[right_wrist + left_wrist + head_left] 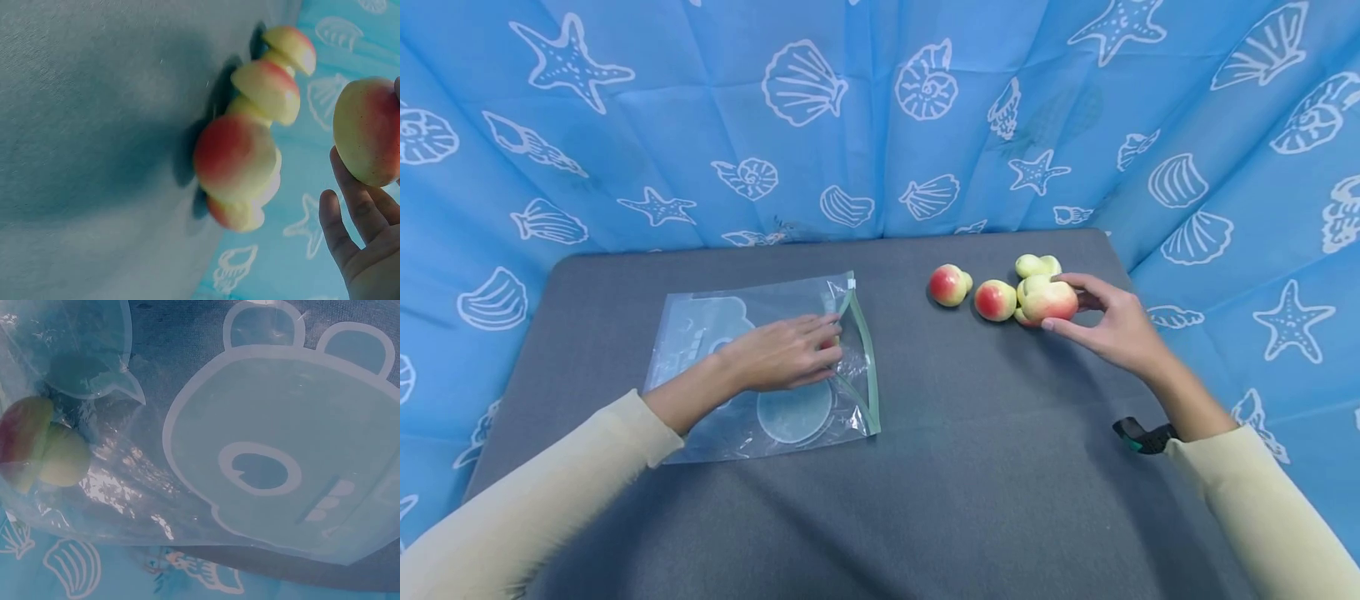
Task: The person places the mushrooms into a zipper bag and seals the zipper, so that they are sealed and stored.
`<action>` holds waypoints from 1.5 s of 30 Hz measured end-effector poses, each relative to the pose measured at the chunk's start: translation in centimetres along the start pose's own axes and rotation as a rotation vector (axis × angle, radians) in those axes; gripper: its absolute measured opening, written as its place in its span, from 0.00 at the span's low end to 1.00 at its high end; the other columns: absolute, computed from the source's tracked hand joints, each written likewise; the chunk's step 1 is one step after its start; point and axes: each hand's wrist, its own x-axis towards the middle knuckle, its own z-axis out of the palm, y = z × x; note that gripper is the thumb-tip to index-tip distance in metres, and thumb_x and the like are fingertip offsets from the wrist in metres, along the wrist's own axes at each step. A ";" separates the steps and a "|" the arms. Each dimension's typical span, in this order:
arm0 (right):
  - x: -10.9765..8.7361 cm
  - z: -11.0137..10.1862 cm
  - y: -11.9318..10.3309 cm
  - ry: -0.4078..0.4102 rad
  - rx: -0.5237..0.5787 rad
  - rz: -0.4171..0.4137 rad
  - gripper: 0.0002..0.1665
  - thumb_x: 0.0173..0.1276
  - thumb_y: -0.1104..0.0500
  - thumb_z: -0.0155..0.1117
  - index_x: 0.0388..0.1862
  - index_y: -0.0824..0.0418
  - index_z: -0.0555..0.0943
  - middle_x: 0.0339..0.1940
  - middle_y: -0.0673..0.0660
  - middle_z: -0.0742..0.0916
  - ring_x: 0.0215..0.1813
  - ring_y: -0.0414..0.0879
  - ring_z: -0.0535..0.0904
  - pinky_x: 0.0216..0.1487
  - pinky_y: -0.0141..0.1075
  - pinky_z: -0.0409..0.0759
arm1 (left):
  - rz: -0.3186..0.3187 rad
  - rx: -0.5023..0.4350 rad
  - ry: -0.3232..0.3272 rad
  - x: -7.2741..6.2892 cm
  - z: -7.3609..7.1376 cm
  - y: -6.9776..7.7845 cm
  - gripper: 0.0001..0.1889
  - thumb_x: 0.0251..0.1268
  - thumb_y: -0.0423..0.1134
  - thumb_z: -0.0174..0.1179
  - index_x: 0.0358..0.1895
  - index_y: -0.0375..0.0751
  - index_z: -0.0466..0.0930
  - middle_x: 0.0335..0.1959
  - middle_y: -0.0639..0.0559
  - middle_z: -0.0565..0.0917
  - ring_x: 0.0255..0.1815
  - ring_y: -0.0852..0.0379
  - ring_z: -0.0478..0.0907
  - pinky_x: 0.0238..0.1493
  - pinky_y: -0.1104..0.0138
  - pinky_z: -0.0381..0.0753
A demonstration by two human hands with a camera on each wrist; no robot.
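Note:
A clear zip bag (700, 433) with pale animal prints and a green closure lies on the table, its mouth parted to the right. My left hand (786, 354) lies over the bag with its fingers bent at the near green edge of that mouth. Inside the bag, a red-and-yellow mushroom-shaped piece (62, 453) shows partly through the plastic. My right hand (1116, 329) pinches another mushroom-shaped piece (1049, 302) between thumb and fingers, above the table. Close behind it, several similar pieces (996, 300) lie in a loose group.
The grey table (940, 483) has a blue curtain (865, 150) with white shell prints along its back and sides. One mushroom-shaped piece (947, 285) lies at the group's left end. A black band (1142, 435) sits on the right wrist.

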 end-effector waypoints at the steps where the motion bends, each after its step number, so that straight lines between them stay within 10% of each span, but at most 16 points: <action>1: 0.2 0.2 -0.3 -0.012 -0.011 -0.006 0.35 0.58 0.59 0.77 0.64 0.62 0.76 0.56 0.62 0.83 0.46 0.33 0.77 0.43 0.15 0.72 | -0.002 0.002 -0.004 0.0 0.0 0.0 0.10 0.72 0.44 0.57 0.44 0.41 0.76 0.51 0.37 0.82 0.64 0.33 0.73 0.66 0.50 0.74; 8: 1.7 1.5 -2.1 -0.092 -0.021 -0.064 0.36 0.58 0.56 0.77 0.65 0.61 0.76 0.56 0.61 0.83 0.50 0.54 0.81 0.46 0.21 0.75 | -0.007 0.007 -0.007 0.0 -0.1 0.0 0.10 0.72 0.44 0.57 0.44 0.41 0.75 0.49 0.38 0.82 0.65 0.33 0.73 0.67 0.50 0.74; 23: 3.2 5.4 -4.5 -0.233 0.039 -0.247 0.35 0.57 0.56 0.79 0.62 0.62 0.77 0.55 0.58 0.84 0.48 0.49 0.81 0.48 0.53 0.85 | -0.007 0.024 -0.015 0.0 -0.2 0.1 0.09 0.73 0.44 0.58 0.43 0.42 0.76 0.48 0.40 0.83 0.64 0.34 0.74 0.66 0.51 0.75; 45: 3.5 10.6 -7.1 -0.359 0.118 -0.359 0.36 0.56 0.56 0.79 0.62 0.65 0.76 0.57 0.58 0.84 0.50 0.47 0.80 0.55 0.50 0.83 | -0.013 0.014 -0.015 0.0 0.0 0.0 0.09 0.72 0.44 0.58 0.43 0.42 0.76 0.49 0.38 0.82 0.63 0.34 0.75 0.64 0.50 0.77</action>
